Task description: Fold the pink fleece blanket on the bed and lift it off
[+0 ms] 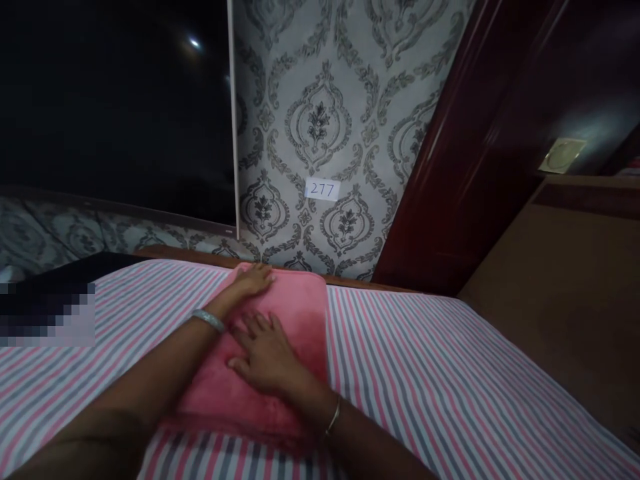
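Note:
A pink, plush-looking folded cloth lies flat on a striped sheet of pink, grey and white. My left hand rests near the cloth's far left edge, fingers stretched out and pointing right. Closer to me, my right hand lies palm down on the middle of the cloth with its fingers spread. Neither hand grips anything. A wide bracelet circles my left wrist, and a thin bangle is on the right one. The forearms and hands cover parts of the cloth.
Behind the striped surface stands a wall with patterned wallpaper and a paper label reading 277. A large dark screen is at the left. Dark red glossy wood rises at the right, beside a brown panel.

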Demonstrator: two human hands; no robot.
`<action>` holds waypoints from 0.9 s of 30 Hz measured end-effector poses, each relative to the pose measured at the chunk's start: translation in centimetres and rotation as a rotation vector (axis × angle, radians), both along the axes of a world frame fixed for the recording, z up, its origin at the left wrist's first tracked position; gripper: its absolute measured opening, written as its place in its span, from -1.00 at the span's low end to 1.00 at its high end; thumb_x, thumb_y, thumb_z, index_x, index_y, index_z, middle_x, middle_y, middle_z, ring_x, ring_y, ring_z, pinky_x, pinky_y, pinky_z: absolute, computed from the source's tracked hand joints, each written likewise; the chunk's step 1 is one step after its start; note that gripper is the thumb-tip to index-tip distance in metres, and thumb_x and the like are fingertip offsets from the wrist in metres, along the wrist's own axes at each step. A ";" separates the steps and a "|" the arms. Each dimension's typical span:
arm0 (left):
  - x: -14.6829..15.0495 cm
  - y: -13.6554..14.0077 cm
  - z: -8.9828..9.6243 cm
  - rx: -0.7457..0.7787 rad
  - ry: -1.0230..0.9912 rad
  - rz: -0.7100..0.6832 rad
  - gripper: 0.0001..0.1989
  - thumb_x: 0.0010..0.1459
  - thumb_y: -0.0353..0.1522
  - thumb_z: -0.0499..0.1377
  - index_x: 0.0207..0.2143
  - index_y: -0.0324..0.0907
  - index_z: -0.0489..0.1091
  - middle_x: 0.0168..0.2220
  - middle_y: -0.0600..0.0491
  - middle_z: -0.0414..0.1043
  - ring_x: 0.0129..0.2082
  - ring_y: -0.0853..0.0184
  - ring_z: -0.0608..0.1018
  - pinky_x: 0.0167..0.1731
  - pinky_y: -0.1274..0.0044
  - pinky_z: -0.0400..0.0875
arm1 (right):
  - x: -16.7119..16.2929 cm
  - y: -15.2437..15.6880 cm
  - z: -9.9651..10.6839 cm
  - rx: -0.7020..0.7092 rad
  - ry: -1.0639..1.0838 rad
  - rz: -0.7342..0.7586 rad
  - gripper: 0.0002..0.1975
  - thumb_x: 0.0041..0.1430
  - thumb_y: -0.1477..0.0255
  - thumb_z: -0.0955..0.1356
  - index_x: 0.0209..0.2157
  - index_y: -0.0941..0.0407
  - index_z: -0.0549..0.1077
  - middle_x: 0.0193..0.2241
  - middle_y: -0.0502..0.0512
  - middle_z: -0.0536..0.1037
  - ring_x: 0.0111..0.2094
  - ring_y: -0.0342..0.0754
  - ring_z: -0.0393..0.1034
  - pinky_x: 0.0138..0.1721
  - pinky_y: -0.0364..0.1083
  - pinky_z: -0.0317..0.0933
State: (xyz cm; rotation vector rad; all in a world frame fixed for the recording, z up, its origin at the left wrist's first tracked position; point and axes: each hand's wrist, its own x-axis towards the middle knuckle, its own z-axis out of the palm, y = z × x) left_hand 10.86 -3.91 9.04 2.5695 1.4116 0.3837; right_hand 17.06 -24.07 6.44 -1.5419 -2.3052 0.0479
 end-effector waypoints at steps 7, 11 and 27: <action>-1.8 0.5 -4.7 -0.003 0.059 0.105 -0.38 0.30 -0.17 -0.12 0.37 -0.16 0.04 0.42 -0.14 -0.11 0.42 0.11 -0.04 0.30 0.01 -0.16 | 0.0 -0.9 -2.8 -0.001 0.034 -0.006 -0.42 0.39 0.09 0.15 0.34 -0.01 0.08 0.39 0.17 0.03 0.41 0.08 -0.19 0.36 0.20 -0.20; -1.7 0.7 -4.5 -0.014 0.085 0.113 -0.36 0.31 -0.16 -0.14 0.38 -0.18 0.00 0.42 -0.14 -0.13 0.43 0.10 -0.06 0.31 0.03 -0.17 | 1.0 1.4 0.1 -0.043 0.035 0.046 -0.56 0.37 0.18 0.22 0.18 0.04 0.33 0.22 0.17 0.37 0.25 0.03 0.19 0.25 0.10 0.04; -1.9 1.9 -4.6 -0.131 0.045 0.388 -0.27 0.27 0.00 -0.19 0.40 -0.10 -0.05 0.40 -0.27 -0.09 0.25 -0.22 0.26 0.13 0.04 0.21 | 9.1 9.5 -4.4 -0.024 0.066 -0.380 -0.44 0.37 0.16 0.19 0.33 0.02 0.16 0.38 0.12 0.08 0.40 0.10 -0.18 0.34 0.24 -0.28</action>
